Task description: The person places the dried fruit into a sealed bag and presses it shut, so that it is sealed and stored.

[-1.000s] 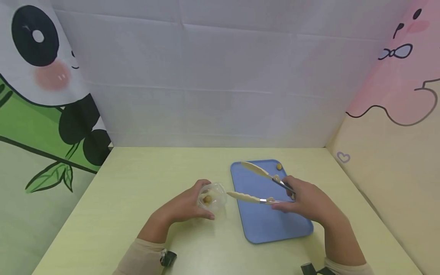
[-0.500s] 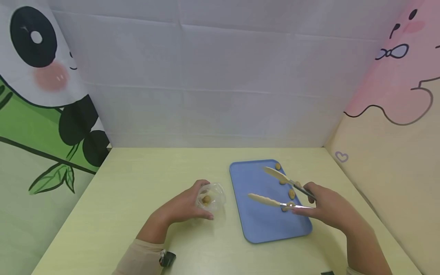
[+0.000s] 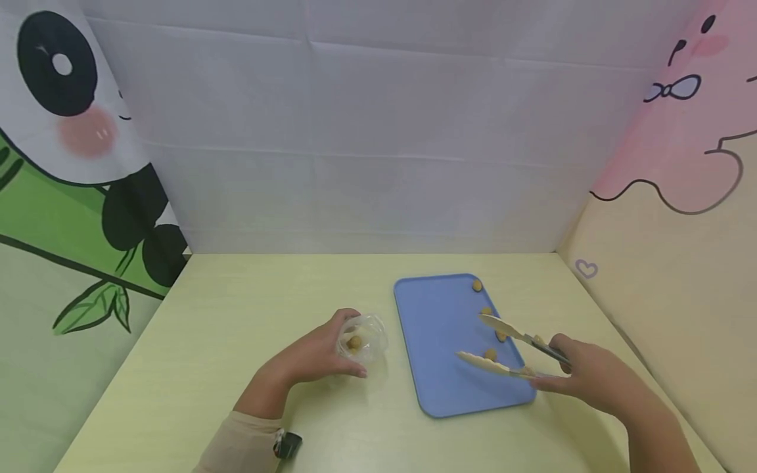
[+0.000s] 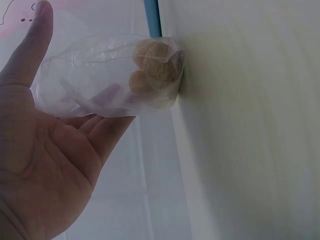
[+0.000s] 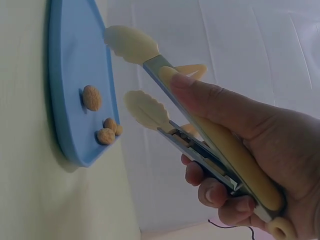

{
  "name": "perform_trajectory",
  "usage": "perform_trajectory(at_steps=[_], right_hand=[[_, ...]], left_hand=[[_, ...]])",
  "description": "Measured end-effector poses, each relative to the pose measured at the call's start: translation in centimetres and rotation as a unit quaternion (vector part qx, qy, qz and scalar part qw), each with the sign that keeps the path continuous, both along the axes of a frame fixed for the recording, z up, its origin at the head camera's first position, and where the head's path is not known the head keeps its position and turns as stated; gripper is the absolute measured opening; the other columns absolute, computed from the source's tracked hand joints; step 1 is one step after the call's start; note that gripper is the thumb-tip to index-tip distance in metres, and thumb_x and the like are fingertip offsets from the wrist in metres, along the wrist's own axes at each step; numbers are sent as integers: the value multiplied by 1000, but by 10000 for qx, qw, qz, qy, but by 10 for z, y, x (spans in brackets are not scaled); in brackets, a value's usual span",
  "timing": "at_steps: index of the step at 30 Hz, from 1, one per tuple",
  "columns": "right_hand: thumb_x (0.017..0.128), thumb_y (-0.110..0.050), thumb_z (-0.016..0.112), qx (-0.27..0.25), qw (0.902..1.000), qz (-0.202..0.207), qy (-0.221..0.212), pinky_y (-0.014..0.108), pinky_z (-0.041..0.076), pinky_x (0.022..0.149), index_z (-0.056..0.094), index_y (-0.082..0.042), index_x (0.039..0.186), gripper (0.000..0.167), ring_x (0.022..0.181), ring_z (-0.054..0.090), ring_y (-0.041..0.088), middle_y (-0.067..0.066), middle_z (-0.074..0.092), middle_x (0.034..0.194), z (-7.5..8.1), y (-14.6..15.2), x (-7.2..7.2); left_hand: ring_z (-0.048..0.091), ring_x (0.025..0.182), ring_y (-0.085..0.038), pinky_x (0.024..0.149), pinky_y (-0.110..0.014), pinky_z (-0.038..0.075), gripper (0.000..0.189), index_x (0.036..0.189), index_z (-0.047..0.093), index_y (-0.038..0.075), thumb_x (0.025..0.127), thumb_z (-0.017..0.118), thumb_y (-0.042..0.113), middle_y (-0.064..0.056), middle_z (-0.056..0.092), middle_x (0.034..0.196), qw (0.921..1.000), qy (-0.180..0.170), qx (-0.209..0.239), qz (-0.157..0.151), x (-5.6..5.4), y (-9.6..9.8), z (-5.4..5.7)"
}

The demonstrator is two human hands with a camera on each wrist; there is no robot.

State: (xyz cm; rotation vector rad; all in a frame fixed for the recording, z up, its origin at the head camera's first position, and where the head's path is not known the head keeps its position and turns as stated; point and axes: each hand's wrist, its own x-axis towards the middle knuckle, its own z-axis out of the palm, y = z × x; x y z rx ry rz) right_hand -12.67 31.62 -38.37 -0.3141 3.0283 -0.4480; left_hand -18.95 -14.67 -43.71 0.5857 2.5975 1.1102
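My left hand curls round a clear, crinkled plastic bag that stands on the table left of the tray. Several walnuts lie at the bottom of the bag. In my right hand is a pair of tongs with silver arms and cream scalloped tips, spread apart with nothing between them. They hang over the right part of a blue tray. Several loose walnuts sit on the tray, most along its right side; in the head view the tongs partly cover some.
The pale yellow table extends round the tray and bag. A white sheet rises behind it. Printed cartoon panels stand on both sides, with a panda at the left and a pink figure at the right.
My right hand has moved right and toward me with the tongs, away from the bag and over the tray's right side, uncovering more walnuts. The left hand and bag have stayed in place.
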Motion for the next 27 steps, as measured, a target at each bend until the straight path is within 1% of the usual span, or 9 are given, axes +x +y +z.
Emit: perform_trajectory(at_steps=[4, 7, 14, 20, 27], right_hand=[[74, -67, 72, 91, 10000, -7, 2, 24, 28, 50, 46, -22, 83, 53, 53, 31, 5, -9, 39, 62, -6, 7, 4], [76, -63, 72, 113, 9999, 46, -15, 24, 27, 49, 45, -21, 83, 51, 53, 29, 5, -9, 36, 61, -9, 11, 7], [77, -60, 73, 159, 9999, 22, -51, 24, 25, 49, 41, -19, 80, 52, 53, 25, 4, -10, 30, 60, -11, 18, 10], [77, -62, 72, 282, 9996, 76, 53, 23, 26, 50, 41, -21, 78, 51, 53, 27, 3, -10, 30, 61, -13, 22, 12], [79, -61, 69, 347, 9994, 49, -75, 24, 26, 50, 41, -22, 79, 49, 54, 28, 4, -10, 31, 62, -15, 23, 13]], left_hand=[[52, 120, -22, 97, -46, 44, 105, 149, 25, 26, 67, 85, 56, -6, 51, 138, 10000, -2, 14, 5, 0, 1, 0], [52, 121, -22, 98, -47, 44, 104, 149, 25, 25, 69, 85, 52, -7, 50, 139, 10000, 26, 14, -4, 0, 1, 0], [53, 119, -23, 97, -46, 44, 103, 149, 25, 25, 69, 86, 50, -8, 51, 138, 10000, 30, 19, -11, -1, 2, 0], [54, 118, -24, 96, -46, 44, 104, 149, 24, 24, 69, 86, 51, -9, 51, 138, 10000, 10, 32, -13, -1, 3, 0], [54, 114, -21, 94, -45, 45, 103, 148, 25, 26, 69, 86, 51, -8, 52, 136, 10000, -16, 45, 2, -2, 4, -1]])
